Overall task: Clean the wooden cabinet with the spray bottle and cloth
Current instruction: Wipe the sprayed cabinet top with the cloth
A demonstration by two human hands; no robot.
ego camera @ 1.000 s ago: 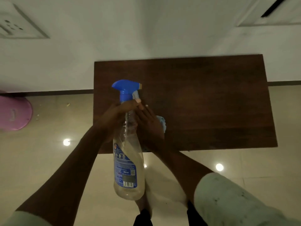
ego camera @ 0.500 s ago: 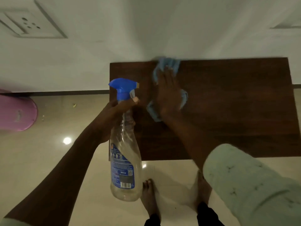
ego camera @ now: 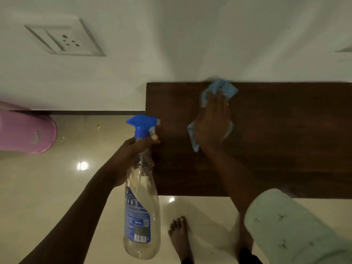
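Mid-wipe: my right hand (ego camera: 213, 122) presses the blue cloth (ego camera: 219, 90) flat on the wooden cabinet (ego camera: 285, 140) top's far-left part, left hand (ego camera: 133, 149) grip wrapped around the spray bottle (ego camera: 141, 206) neck near the left edge; right side looks unwiped.

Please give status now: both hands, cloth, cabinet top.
Left hand grips spray bottle, off cabinet's left edge. Right hand flat on blue cloth, near wooden cabinet back edge. Nothing else on top.
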